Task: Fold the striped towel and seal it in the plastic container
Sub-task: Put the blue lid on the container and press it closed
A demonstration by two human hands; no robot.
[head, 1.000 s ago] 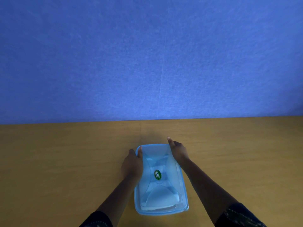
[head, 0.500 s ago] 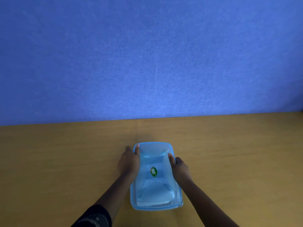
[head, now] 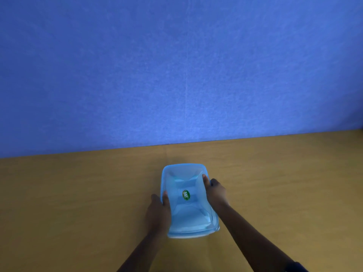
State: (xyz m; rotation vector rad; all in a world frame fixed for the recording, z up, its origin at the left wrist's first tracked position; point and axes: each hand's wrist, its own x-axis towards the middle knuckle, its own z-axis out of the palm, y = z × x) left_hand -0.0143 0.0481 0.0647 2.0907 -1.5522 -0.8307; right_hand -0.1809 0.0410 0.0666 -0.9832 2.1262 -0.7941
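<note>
A translucent blue plastic container (head: 182, 171) lies on the wooden table with its blue lid (head: 191, 213) on top; a green oval sticker (head: 186, 194) marks the lid's middle. A pale shape under the lid may be the towel, but I cannot tell. My left hand (head: 158, 212) grips the container's left edge near the middle, thumb on the lid. My right hand (head: 215, 192) grips the right edge further back, thumb on the lid rim.
The wooden table (head: 78, 203) stretches to both sides of the container. A blue fabric wall (head: 176, 75) rises behind the table's far edge.
My left hand has slid back along the left edge toward me. My right hand came back from the far corner, then moved slightly forward again. The container sits in about the same spot.
</note>
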